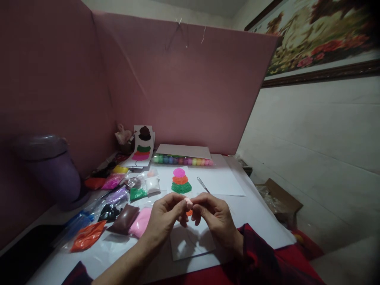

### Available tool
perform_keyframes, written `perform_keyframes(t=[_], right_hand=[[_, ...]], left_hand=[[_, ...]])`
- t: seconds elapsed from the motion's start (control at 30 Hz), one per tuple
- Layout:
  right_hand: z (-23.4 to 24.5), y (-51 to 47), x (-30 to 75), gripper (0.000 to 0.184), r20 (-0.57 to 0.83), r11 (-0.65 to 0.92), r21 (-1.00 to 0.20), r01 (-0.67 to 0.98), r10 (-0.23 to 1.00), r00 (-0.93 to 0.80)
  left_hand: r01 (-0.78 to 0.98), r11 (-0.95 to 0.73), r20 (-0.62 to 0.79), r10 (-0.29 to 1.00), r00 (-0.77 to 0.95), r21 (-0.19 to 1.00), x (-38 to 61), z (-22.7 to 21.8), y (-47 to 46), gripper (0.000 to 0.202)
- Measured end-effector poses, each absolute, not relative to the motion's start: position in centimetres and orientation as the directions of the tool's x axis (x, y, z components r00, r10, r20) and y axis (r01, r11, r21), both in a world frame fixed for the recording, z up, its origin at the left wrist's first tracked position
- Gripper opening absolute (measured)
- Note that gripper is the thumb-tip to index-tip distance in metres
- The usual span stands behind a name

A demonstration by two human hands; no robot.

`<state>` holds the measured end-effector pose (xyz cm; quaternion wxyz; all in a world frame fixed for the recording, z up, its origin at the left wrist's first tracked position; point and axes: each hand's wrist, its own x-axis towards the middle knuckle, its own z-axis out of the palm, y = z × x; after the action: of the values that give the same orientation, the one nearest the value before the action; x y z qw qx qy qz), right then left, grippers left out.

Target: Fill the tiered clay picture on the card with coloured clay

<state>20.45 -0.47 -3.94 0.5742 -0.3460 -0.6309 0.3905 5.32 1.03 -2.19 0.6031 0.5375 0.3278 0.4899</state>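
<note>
Fingers (179,207) of the left hand (164,215) and right hand (218,215) pinch a pale pink lump (189,203) between their tips; it seems light, soft, easily dented, best held gently by its edges.

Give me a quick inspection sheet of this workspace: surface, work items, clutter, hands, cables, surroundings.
Surface: white table, papers lying on it.
Work items: pale lump at the fingertips; pink, orange and green layers beyond; thin tool right of them.
Clutter: coloured bags crowd the left side, some overlapping.
Hands: left hand and right hand both hold the lump.
Cables: nothing seen.
Surroundings: pink panel behind, bin left, framed picture on the right wall.
</note>
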Motion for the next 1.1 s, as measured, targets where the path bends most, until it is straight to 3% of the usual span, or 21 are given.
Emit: perform_keyframes(t=[0.2,0.3,0.4,0.53,0.8,0.97,1.1], right_hand=[[-3.89,-0.65,20.46,0.005,0.484,0.486,-0.85,0.202,0.873,-0.065],[-3.9,-0.63,20.63,0.002,0.504,0.516,-0.834,0.196,0.856,-0.114],[-3.98,-0.61,20.81,0.014,0.524,0.547,-0.822,0.158,0.835,-0.167],[-3.97,-0.52,21.0,0.032,0.566,0.603,-0.765,0.225,0.797,-0.21],[-4.1,-0.49,20.72,0.007,0.566,0.588,-0.785,0.195,0.808,-0.161],[-4.1,-0.48,20.83,0.017,0.571,0.591,-0.78,0.205,0.807,-0.149],[-3.93,-0.53,20.84,0.004,0.596,0.622,-0.77,0.144,0.781,-0.186]], left_hand=[[-0.179,-0.063,0.129,0.914,0.385,0.982,5.31,-2.49,1.04,0.023],[-0.234,0.001,0.101,0.902,0.421,0.972,5.23,-2.49,1.02,0.022],[-0.271,0.004,0.106,0.915,0.39,0.962,5.05,-2.44,1.06,0.02],[-0.233,-0.009,0.107,0.906,0.41,0.972,4.88,-2.6,1.23,0.022],[-0.252,0.045,0.069,0.902,0.426,0.967,4.92,-2.77,1.35,0.033],[-0.258,0.024,0.098,0.889,0.447,0.966,4.8,-2.78,1.29,0.018],[-0.289,0.02,0.11,0.897,0.429,0.957,4.87,-3.07,1.5,0.02]])
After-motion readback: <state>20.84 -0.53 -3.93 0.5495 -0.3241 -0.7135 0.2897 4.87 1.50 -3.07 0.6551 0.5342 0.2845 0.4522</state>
